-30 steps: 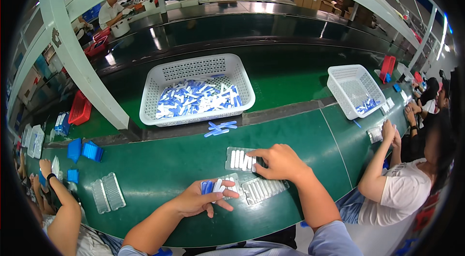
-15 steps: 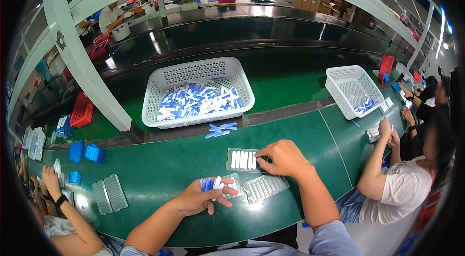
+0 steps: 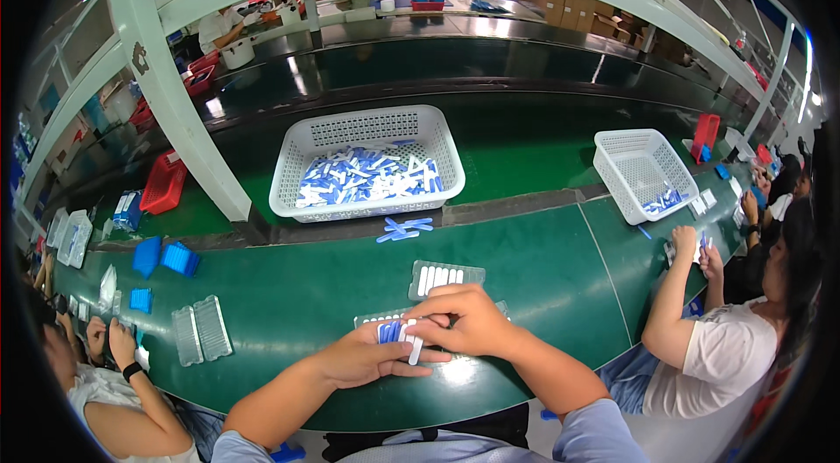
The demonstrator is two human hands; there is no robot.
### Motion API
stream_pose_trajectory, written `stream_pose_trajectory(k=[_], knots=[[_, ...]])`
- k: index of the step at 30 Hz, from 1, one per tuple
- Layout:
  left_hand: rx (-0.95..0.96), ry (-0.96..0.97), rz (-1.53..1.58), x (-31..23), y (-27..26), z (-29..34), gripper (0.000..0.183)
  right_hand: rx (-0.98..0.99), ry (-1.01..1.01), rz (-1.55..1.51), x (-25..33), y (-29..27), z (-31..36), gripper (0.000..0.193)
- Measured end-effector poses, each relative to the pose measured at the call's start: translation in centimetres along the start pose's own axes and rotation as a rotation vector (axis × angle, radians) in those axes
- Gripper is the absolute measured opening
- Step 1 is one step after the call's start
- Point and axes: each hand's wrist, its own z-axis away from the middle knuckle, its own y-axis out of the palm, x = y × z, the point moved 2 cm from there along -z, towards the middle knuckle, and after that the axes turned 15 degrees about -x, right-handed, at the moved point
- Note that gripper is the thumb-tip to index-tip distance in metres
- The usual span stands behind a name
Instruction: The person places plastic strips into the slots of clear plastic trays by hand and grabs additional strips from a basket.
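My left hand (image 3: 372, 356) is palm-up over the green table, closed around several small flat plastic strips (image 3: 390, 332), blue and white. My right hand (image 3: 468, 320) reaches across to it, thumb and fingers pinched at the upper end of a white strip (image 3: 415, 349); the fingertips partly hide the contact. Just beyond the hands lies a clear plastic tray (image 3: 475, 276) with a row of white strips in its slots. A second clear tray (image 3: 360, 320), also holding white strips, is mostly covered by my hands.
A white basket (image 3: 367, 211) of blue and white strips stands beyond a dark ledge, with a few loose strips (image 3: 404, 229) before it. Clear trays (image 3: 201, 330) and blue blocks (image 3: 180, 259) lie left. Co-workers sit on both sides; a smaller white basket (image 3: 626, 178) stands right.
My right hand has left the far tray and come back to the strips in my left hand. The near trays are now largely hidden, and the view has shifted slightly.
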Motion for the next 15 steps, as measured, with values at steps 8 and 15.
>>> stream_pose_trajectory(k=[8, 15], knots=[[-0.213, 0.129, 0.081, 0.3, -0.8, 1.5, 0.050, -0.153, 0.310, -0.564, -2.1, -4.1, -0.1, 0.015], [-0.244, 0.153, 0.086, 0.5, -0.3, 0.9, 0.048, -0.177, 0.245, -0.422, -1.3, -4.7, -0.2, 0.018]])
